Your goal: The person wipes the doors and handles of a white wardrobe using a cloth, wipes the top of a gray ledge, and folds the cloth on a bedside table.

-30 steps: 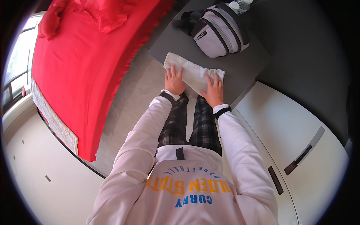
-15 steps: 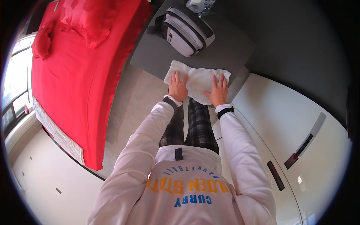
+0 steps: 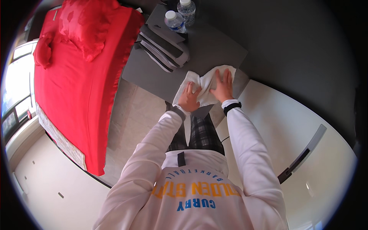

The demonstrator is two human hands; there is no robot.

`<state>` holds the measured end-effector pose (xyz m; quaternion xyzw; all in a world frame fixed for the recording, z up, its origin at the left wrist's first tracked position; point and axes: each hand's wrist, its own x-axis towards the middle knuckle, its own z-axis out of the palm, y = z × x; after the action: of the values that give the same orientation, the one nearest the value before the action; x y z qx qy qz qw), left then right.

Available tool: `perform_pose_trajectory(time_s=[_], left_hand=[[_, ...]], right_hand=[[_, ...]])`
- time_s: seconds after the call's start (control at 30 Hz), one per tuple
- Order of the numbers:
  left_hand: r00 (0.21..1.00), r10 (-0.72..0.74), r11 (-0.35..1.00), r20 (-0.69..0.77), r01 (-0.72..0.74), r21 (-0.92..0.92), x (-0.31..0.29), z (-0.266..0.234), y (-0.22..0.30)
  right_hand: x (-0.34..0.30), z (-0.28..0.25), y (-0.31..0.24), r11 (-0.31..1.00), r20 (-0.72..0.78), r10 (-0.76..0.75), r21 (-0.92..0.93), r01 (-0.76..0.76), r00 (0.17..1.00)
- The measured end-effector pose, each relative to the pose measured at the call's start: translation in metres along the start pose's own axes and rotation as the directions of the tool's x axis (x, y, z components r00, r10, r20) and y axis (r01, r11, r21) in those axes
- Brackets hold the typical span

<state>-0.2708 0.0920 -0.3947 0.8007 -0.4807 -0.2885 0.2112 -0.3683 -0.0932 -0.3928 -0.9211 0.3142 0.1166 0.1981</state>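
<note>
A white cloth (image 3: pixel 207 82) lies on the near edge of a dark grey tabletop (image 3: pixel 153 78), with part of it hanging over the edge toward my legs. My left hand (image 3: pixel 189 97) presses flat on its left part, fingers spread. On its right part rests my right hand (image 3: pixel 222 86), palm down with fingers apart. A raised fold runs through the cloth between the two hands. Just beyond my left hand is a grey bag (image 3: pixel 165 48) with black trim, lying on the tabletop.
Two clear plastic bottles with white caps, a nearer bottle (image 3: pixel 175 22) and a farther bottle (image 3: pixel 187 12), stand behind the bag. To the left is a bed with a red sheet (image 3: pixel 80 96). A white cabinet (image 3: pixel 276 115) with a dark handle stands at the right.
My hands have come closer together, bunching the cloth into a fold between them. The bag appears farther left and turned, and the view has shifted, showing more of the bottles.
</note>
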Motion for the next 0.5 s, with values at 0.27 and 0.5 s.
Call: perform_pose_trajectory(time_s=[0.27,0.5], left_hand=[[0.992,0.122,0.985,0.04,-0.116,-0.13,0.031,0.0,0.014],[0.999,0.018,0.99,0.049,-0.01,-0.143,0.016,-0.015,-0.007]], right_hand=[[0.045,-0.014,0.017,0.997,0.008,-0.015,-0.072,0.016,1.0],[0.03,-0.006,-0.001,0.999,-0.052,0.048,-0.006,-0.048,0.997]])
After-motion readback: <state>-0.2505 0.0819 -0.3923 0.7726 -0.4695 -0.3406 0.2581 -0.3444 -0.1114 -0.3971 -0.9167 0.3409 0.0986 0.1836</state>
